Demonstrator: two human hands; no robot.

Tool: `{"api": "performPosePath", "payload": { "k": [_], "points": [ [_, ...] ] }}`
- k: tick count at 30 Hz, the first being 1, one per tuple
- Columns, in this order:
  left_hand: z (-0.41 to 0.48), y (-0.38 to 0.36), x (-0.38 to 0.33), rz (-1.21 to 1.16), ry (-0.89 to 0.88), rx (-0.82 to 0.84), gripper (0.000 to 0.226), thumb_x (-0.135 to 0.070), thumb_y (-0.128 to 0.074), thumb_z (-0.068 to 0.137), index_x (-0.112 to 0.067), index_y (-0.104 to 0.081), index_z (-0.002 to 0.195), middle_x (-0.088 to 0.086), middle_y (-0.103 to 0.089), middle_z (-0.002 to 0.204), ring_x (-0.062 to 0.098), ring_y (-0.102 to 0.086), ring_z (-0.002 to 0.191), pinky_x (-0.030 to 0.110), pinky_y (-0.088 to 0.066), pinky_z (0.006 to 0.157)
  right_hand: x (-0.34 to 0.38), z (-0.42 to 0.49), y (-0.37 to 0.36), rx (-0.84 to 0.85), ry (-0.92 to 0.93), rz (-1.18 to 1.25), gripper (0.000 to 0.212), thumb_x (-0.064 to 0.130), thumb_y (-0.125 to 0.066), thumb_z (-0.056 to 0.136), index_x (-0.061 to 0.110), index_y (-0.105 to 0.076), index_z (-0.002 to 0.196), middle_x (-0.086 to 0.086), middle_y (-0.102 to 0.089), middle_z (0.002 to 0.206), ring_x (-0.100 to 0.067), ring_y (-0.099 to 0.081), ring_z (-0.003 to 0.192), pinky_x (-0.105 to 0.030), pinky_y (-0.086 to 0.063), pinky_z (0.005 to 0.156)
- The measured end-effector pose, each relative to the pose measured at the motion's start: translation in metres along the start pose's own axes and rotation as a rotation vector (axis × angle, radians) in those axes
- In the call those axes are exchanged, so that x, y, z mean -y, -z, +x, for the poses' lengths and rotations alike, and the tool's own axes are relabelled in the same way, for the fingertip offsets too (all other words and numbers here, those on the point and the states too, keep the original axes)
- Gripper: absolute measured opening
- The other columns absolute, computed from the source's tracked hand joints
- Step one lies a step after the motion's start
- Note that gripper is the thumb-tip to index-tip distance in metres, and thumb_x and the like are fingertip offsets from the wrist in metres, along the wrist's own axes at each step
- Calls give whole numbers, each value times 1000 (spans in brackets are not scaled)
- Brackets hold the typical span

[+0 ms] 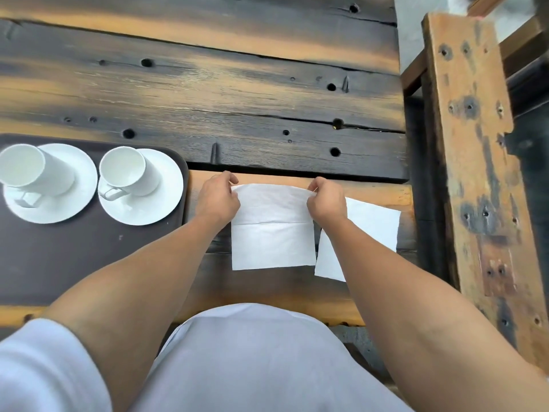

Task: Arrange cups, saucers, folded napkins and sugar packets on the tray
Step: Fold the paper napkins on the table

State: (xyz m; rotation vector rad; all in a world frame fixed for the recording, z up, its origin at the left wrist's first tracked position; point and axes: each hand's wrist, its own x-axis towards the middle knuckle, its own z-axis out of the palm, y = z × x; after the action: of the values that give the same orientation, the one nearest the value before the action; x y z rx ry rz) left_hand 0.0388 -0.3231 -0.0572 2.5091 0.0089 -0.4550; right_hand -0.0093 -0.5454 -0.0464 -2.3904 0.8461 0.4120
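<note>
Napkin (271, 233) on table (208, 84) just right of tray (89, 263), its far corners pinched by left hand (218, 200) and right hand (326, 202), apparently mid-fold: bring both corners evenly to the near edge, minding second napkin (374, 221) just beside it on the right; cups (124, 171) on saucers (166, 203) occupy the tray's far side.

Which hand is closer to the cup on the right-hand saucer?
Left. The left hand pinches one far corner of the napkin, just right of that cup; the right hand pinches the other corner, farther right.
</note>
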Motion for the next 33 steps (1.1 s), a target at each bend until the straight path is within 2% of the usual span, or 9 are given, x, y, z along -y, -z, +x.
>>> {"api": "performPosePath", "payload": {
  "k": [4,10,15,21,27,33],
  "points": [
    [-17,6,2,-28,-39,-31,21,-5,-56,87,-16,-66,101,5,-67,101,26,-61,99,34,-48,86,-9,-22,3,-21,-16,17,27,-2,-43,77,19,-58,83,-5,-64,89,-31,-62,82,-27,-45,63],
    [-40,10,5,-26,-120,-52,7,-11,-58,91,-16,-61,88,2,-62,93,25,-59,90,32,-44,80,-22,-47,5,-65,-13,38,24,-1,-45,78,20,-58,84,-6,-65,96,-29,-62,84,-28,-48,66],
    [-56,9,10,-12,-153,-40,6,-9,-58,91,-11,-64,89,9,-65,97,28,-58,93,30,-39,77,-30,-64,0,-74,-22,35,17,4,-49,83,19,-58,82,-7,-65,99,-30,-60,86,-30,-51,70],
    [-71,12,17,31,-158,-17,8,-9,-58,91,-10,-65,95,8,-63,101,27,-57,96,29,-38,78,-32,-80,-4,-68,-19,24,20,1,-47,79,17,-56,73,-12,-66,95,-32,-61,84,-30,-50,66],
    [-86,9,26,81,-149,31,10,-13,-56,93,-20,-60,87,2,-57,96,24,-55,93,32,-40,74,-41,-91,-11,-79,-8,5,25,1,-48,80,16,-66,86,-10,-66,101,-32,-63,89,-34,-56,75],
    [-98,3,36,88,-147,68,14,-11,-56,90,-24,-60,84,0,-56,96,24,-57,92,32,-45,77,-50,-102,-16,-62,-33,24,31,-1,-42,78,21,-65,79,-9,-65,101,-32,-65,82,-29,-51,64]
  ]
}}
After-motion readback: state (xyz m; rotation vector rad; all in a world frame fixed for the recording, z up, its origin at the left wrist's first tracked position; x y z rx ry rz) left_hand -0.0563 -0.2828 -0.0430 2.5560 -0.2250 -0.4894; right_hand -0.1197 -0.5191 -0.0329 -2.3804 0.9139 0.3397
